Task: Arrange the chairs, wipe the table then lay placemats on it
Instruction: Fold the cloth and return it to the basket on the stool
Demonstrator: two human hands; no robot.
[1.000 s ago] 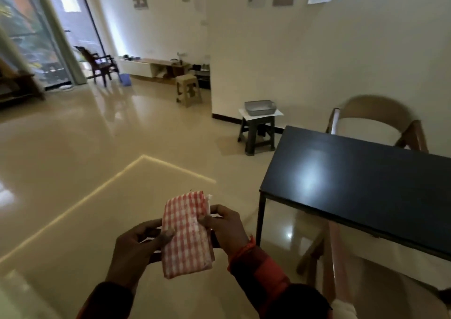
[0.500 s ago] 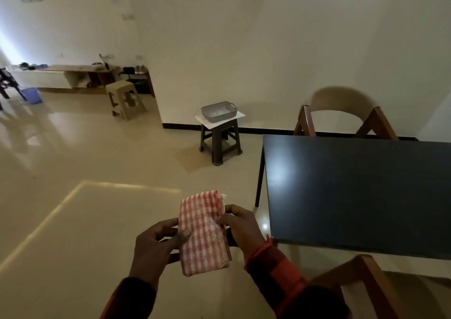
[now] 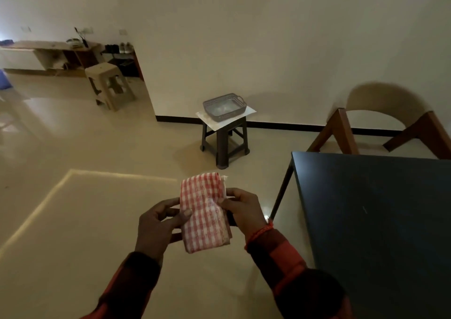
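L hand [image 3: 156, 223] + R hand [image 3: 244, 211] pinch folded red-check cloth [image 3: 203, 213] at side edges, prob readying wipe; black table [image 3: 375, 221] just to right, untouched

Dim, warm and grainy. Faint glare streaks the floor [image 3: 73, 221]; the chair [image 3: 380, 113] casts a soft wall shadow. Edges bow.

a dark plastic stool [image 3: 225, 140] stands by the wall, with a white sheet [image 3: 249, 112] on its seat and a grey perforated basket [image 3: 224, 106] on that. further left a beige plastic stool [image 3: 108, 85] stands on the glossy floor, near a low wooden shelf unit [image 3: 48, 54].
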